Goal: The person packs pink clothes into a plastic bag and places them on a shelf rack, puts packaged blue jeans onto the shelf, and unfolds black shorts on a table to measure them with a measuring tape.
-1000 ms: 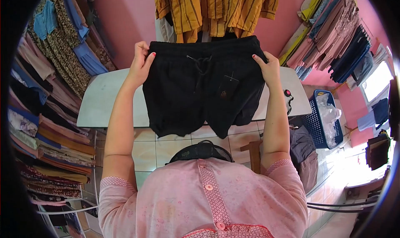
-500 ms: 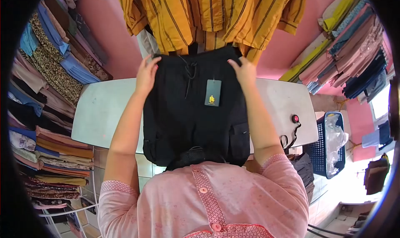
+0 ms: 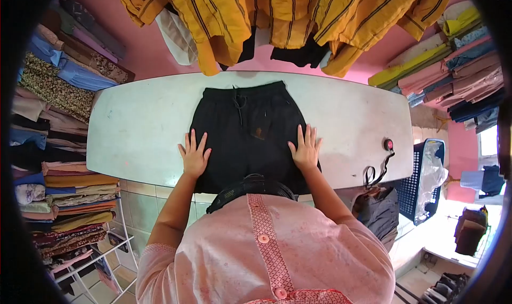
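Black drawstring shorts [image 3: 248,144] lie spread on the white table [image 3: 133,125], waistband towards the far edge. Their dark hang tag [image 3: 259,128] rests on the front and is hard to make out against the cloth. My left hand [image 3: 195,157] is flat on the left side of the shorts, fingers spread. On the opposite side my right hand [image 3: 306,152] also presses flat, fingers apart. The lower end of the shorts is partly hidden behind a black strap-like item [image 3: 248,189] at my chest.
Yellow striped shirts [image 3: 288,16] hang over the table's far side. A tape measure [image 3: 388,144] with a red centre lies at the right. Beyond that edge stands a blue basket [image 3: 409,184]. Folded clothes [image 3: 80,197] fill the left rack, and more garments [image 3: 458,75] hang at right.
The shorts, held up by the waistband before, now lie flat on the table. Both hands have let go of the waistband and moved down to the sides. The view has shifted slightly.
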A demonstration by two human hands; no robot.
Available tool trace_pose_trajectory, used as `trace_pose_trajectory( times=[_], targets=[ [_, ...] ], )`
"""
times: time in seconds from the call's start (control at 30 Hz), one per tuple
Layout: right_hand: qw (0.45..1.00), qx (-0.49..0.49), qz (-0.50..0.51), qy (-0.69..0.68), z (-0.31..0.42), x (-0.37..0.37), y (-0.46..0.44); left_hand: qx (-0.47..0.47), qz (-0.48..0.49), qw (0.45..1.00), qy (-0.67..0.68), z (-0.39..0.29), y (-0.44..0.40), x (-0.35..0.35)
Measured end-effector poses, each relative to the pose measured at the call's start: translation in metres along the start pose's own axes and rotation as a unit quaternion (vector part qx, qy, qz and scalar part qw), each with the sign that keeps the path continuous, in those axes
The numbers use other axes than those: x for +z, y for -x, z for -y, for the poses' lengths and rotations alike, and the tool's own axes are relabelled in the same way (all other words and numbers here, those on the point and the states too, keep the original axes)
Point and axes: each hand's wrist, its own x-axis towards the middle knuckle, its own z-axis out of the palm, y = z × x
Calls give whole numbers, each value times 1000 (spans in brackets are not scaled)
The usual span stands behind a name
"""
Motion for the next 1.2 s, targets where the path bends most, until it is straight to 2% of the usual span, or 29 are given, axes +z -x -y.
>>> trace_pose_trajectory(
  times=[0.1,0.23,0.4,0.47,0.83,0.93,1.03,1.07,1.1,1.13,1.17,1.2],
  targets=[
    [1000,-17,-24,6,0,4,-28,3,-4,1000,-3,8,-26,2],
    [1000,-18,-3,12,-5,8,-51,2,1,1000,-2,17,-46,4],
    [998,19,-21,51,6,-10,-15,-3,-44,999,-1,2,-22,-13],
    [998,30,8,52,-3,-1,4,-3,-19,1000,-7,10,-7,-3],
    [999,14,-34,33,-7,-7,-3,-14,-9,1000,-16,14,-9,0],
    [978,-69,-37,-195,-59,-6,-15,-14,-4,1000,-27,16,-10,7],
    [961,103,-187,-178,-162,-3,-23,-6,-10,999,-38,20,-11,12],
    [926,136,-337,-103,-185,-21,-19,-9,-1,999,-47,21,-11,12],
    [891,271,-360,-51,-221,-25,-14,-10,-5,998,-58,17,-11,11],
    [882,294,-358,82,-261,-31,-6,-16,-9,997,-69,16,-10,8],
    [880,363,-296,78,-280,-51,5,-20,-9,997,-71,14,-9,5],
    [873,429,-191,135,-323,-43,7,-28,-9,997,-73,10,-9,1]
  ],
)
